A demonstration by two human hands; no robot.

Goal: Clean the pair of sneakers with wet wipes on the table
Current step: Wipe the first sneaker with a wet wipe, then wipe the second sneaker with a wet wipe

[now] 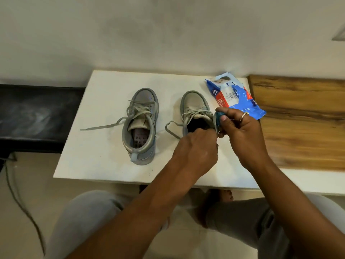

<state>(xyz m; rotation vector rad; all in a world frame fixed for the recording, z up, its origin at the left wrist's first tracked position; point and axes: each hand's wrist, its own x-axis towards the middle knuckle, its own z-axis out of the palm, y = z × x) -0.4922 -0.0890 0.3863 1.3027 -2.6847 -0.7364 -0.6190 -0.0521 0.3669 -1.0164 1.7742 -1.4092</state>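
Observation:
Two grey sneakers stand side by side on the white table (pixel 104 161), toes pointing away from me. The left sneaker (pixel 140 124) sits alone with its laces loose. My left hand (pixel 196 146) grips the heel and collar of the right sneaker (pixel 195 105), covering its rear half. My right hand (pixel 240 131) pinches a small bluish wipe (pixel 218 116) against the right side of that sneaker's collar. A blue and red pack of wet wipes (pixel 233 94) lies just behind my right hand.
A wooden board (pixel 302 118) adjoins the table on the right. A black bench or surface (pixel 37 116) lies to the left, with a cable (pixel 16 199) trailing on the floor. The wall rises directly behind the table. My knees sit under the near edge.

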